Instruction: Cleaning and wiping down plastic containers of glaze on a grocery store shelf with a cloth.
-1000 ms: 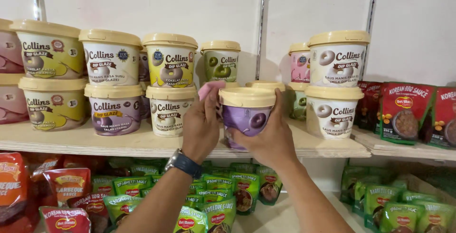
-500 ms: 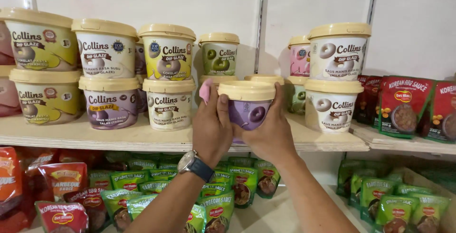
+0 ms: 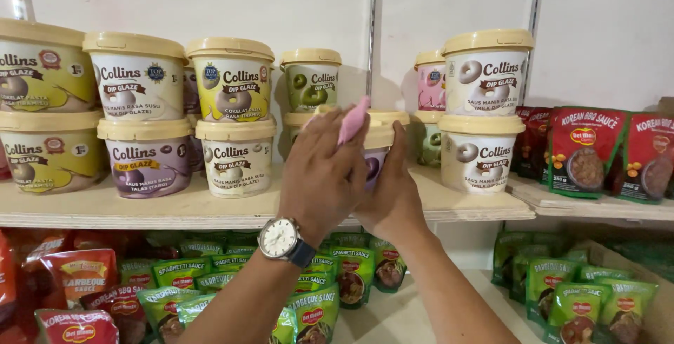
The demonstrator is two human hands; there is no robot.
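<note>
**Both hands on the purple tub at the shelf edge**

Nearest to me, at six o'clock, my two forearms rise toward the shelf, a silver wristwatch (image 3: 279, 238) on the left one. My left hand (image 3: 324, 168) presses a pink cloth (image 3: 353, 120) against the cream lid of a purple-labelled tub (image 3: 375, 154); the fingers are curled over cloth and tub together. My right hand (image 3: 393, 193) grips the tub from the four o'clock side, thumb up along its wall. The tub sits at the front of the wooden shelf (image 3: 175, 210), dead centre of my view.

Below, green and red sauce pouches (image 3: 351, 274) lie in a heap. Farther back, stacked tubs run from nine o'clock to two o'clock, a white doughnut-printed stack (image 3: 484, 112) just right of my hands. Red sauce pouches (image 3: 583, 151) stand at three o'clock.
</note>
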